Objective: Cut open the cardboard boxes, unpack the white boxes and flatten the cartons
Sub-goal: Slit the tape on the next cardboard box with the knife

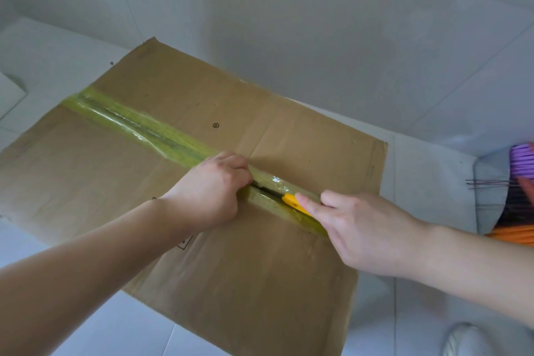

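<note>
The cardboard box (pixel 202 182) lies with its broad top face up on the pale tiled floor (pixel 121 326), directly under both your hands. A band of yellowish-green tape (pixel 138 121) runs along the centre seam, from the far left edge down to your fingers. Between your two hands the seam stands open as a dark slit; beyond your left knuckles the tape looks whole and wrinkled.

Your left hand (pixel 213 191) rests on the box at the seam, its fingers curled under with the tips tucked at the edge of the slit. Whether they grip the flap edge or merely press there cannot be told.

Your right hand (pixel 352 231) holds a yellow cutter (pixel 294 202), fingers closed round its body and the forefinger laid straight along its top. The cutter's tip sits in the slit, just short of your left fingertips. The blade itself is not visible.

Markings: a small circled stamp (pixel 215 125) is printed on the far flap beyond your left knuckles; its characters are too small to read. A black printed outline (pixel 185 241) shows partly under your left wrist, unreadable.

Beyond your right wrist, at the frame's edge, a broom (pixel 520 165) with purple and orange parts leans by the wall. A white shoe (pixel 465 341) shows below your right forearm.
</note>
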`<state>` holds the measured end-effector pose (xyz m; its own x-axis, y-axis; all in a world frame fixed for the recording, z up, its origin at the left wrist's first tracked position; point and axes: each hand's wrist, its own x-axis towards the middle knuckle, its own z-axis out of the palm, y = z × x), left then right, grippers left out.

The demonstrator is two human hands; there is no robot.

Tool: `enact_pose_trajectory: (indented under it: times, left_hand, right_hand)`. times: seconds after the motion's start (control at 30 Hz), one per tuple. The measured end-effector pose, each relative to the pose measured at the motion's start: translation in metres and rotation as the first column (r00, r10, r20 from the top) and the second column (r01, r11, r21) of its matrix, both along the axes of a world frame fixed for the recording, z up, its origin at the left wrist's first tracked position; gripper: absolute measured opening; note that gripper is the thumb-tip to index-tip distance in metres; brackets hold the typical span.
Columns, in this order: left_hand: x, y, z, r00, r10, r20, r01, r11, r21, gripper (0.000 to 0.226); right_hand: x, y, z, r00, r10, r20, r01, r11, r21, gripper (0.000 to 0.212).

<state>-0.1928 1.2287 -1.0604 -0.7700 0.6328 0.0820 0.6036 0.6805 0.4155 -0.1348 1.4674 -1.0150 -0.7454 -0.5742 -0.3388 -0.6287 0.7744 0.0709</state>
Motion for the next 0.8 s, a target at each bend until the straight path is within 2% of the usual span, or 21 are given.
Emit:
enact_pose_trajectory:
  times: [0.07, 0.13, 0.23, 0.33, 0.4, 0.5, 0.63, 0.73, 0.8]
  left_hand:
    - [0.001, 0.005, 0.0, 1.0, -0.022, -0.007, 0.023, 1.0, 0.014, 0.051]
    - [0.004, 0.01, 0.0, 0.999, -0.053, -0.006, 0.053, 0.998, 0.028, 0.059]
    - [0.007, 0.016, -0.001, 0.997, -0.075, 0.003, 0.075, 0.997, 0.025, 0.06]
    - [0.01, 0.023, 0.0, 0.997, -0.069, 0.024, 0.069, 0.998, 0.012, 0.051]
    - [0.011, 0.027, 0.001, 0.997, -0.073, 0.025, 0.073, 0.997, 0.012, 0.05]
    - [0.012, 0.032, -0.001, 0.995, -0.096, 0.022, 0.095, 0.995, 0.012, 0.055]
    - [0.014, 0.038, -0.001, 0.992, -0.119, 0.036, 0.119, 0.993, 0.003, 0.053]
    - [0.017, 0.044, 0.0, 0.991, -0.118, 0.067, 0.12, 0.993, -0.025, 0.044]
    - [0.018, 0.049, 0.0, 0.988, -0.135, 0.069, 0.137, 0.99, -0.027, 0.047]
  right_hand:
    - [0.005, 0.005, 0.002, 0.988, 0.043, -0.147, -0.053, 0.997, -0.06, 0.063]
    - [0.008, 0.012, 0.002, 0.977, 0.045, -0.207, -0.067, 0.993, -0.097, 0.061]
    - [0.013, 0.017, 0.002, 0.988, 0.022, -0.152, -0.036, 0.995, -0.094, 0.063]
    - [0.016, 0.022, 0.003, 0.994, 0.039, -0.104, -0.04, 0.999, -0.01, 0.062]
    - [0.02, 0.028, 0.005, 0.988, 0.041, -0.148, -0.049, 0.997, -0.053, 0.054]
    - [0.025, 0.037, 0.004, 0.983, 0.026, -0.181, -0.047, 0.993, -0.109, 0.06]
    - [0.031, 0.045, 0.004, 0.992, -0.019, -0.129, 0.006, 0.995, -0.099, 0.066]
    - [0.035, 0.053, 0.005, 0.993, -0.036, -0.117, 0.023, 0.994, -0.111, 0.066]
    - [0.036, 0.057, 0.006, 0.993, -0.025, -0.117, 0.013, 0.995, -0.103, 0.066]
